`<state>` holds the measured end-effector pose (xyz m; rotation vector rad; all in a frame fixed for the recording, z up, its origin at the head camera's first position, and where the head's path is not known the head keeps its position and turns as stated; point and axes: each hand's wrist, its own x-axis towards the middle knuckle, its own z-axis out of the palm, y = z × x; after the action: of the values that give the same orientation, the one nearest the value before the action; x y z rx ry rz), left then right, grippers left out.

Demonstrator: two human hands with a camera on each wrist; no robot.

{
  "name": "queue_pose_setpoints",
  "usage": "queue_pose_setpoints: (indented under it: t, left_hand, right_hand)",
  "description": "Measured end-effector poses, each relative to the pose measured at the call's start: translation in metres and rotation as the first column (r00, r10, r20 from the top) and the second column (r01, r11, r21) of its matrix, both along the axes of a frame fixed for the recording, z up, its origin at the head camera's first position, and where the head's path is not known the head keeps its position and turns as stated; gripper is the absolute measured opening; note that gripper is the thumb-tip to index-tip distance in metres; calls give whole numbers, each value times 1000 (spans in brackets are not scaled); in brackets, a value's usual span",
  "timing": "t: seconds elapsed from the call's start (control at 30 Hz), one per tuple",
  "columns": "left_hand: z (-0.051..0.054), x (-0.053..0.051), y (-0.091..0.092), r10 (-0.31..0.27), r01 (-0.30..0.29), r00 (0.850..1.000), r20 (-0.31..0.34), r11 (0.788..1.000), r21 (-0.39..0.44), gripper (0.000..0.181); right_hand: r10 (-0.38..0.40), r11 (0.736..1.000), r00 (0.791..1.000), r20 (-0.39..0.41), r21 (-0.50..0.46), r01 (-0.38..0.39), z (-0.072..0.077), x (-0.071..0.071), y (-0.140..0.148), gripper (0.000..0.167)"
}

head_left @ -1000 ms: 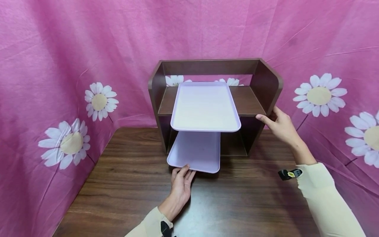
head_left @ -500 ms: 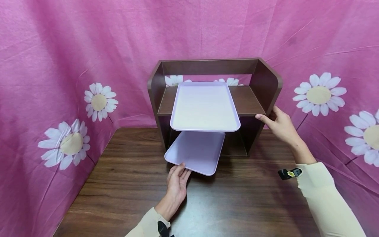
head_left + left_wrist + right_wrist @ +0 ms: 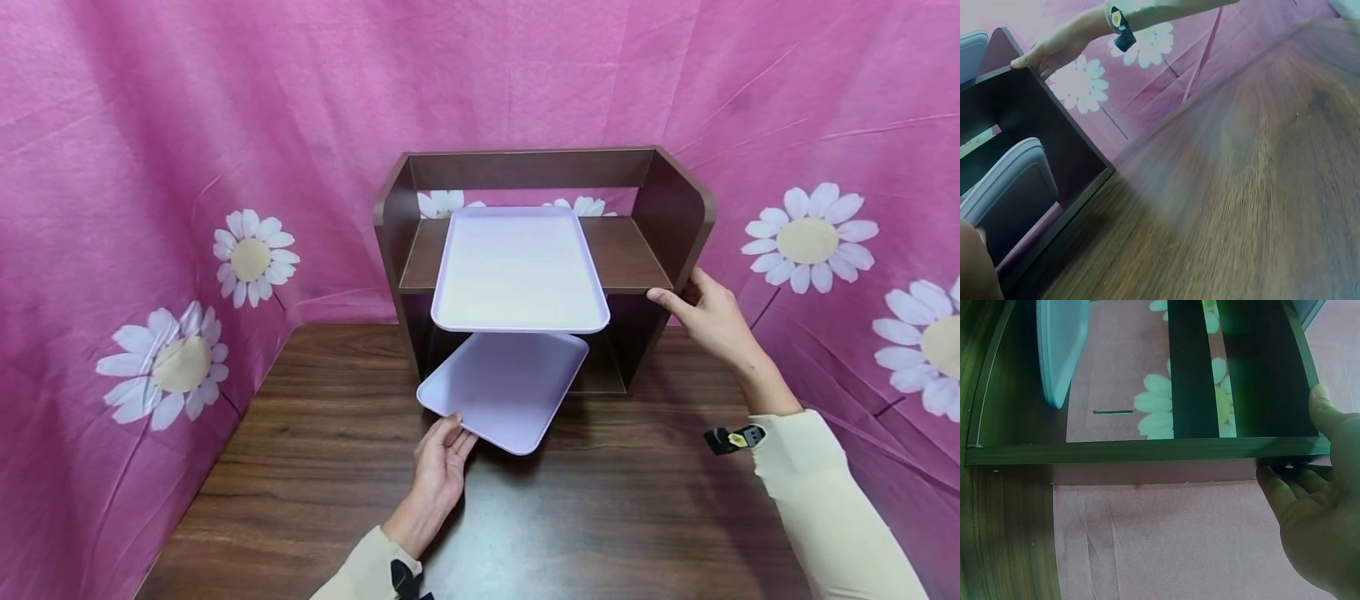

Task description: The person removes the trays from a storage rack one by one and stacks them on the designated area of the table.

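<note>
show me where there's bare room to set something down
The table is bare left of the shelf unit, and between the left grip and right sleeve. Bare strips of upper shelf flank the upper tray. Crowded: below it, where the lower tray juts out.

Pinched left grip [image 3: 439, 468], higher right grip [image 3: 712, 323]

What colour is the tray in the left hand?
That tray is light purple, clearest in the head view.

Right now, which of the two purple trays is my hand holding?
The lower tray, turned askew, its near edge pinched by your left hand. The upper tray juts forward from the brown shelf, touched by neither hand.
</note>
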<state>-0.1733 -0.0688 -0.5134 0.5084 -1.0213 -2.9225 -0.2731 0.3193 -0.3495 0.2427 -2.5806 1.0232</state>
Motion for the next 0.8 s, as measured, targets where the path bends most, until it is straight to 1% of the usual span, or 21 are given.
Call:
queue_pose_setpoints:
  t: [0.1,0.2,0.43,0.57,0.8]
  left_hand:
    - [1,-1,-3,-13,13,1000,-7,1000,15,20]
    - [3,-2,-6,-23,23,1000,-2,1000,10,21]
    - [4,-4,-16,-46,45,999,-21,997,-69,18]
    - [4,-6,-21,-56,53,998,-31,995,-90,17]
    - [5,-10,-33,-78,72,995,-59,992,-103,23]
  right_hand:
    - [0,1000,1000,-2,3,0,0,0,0,49]
    - [3,1000,1000,-5,4,-3,0,0,1,49]
    - [4,1000,1000,-7,-2,-4,0,-1,1,50]
    - [5,1000,1000,-2,-12,-5,1,0,1,51]
    - [8,1000,1000,10,-17,-8,2,0,0,55]
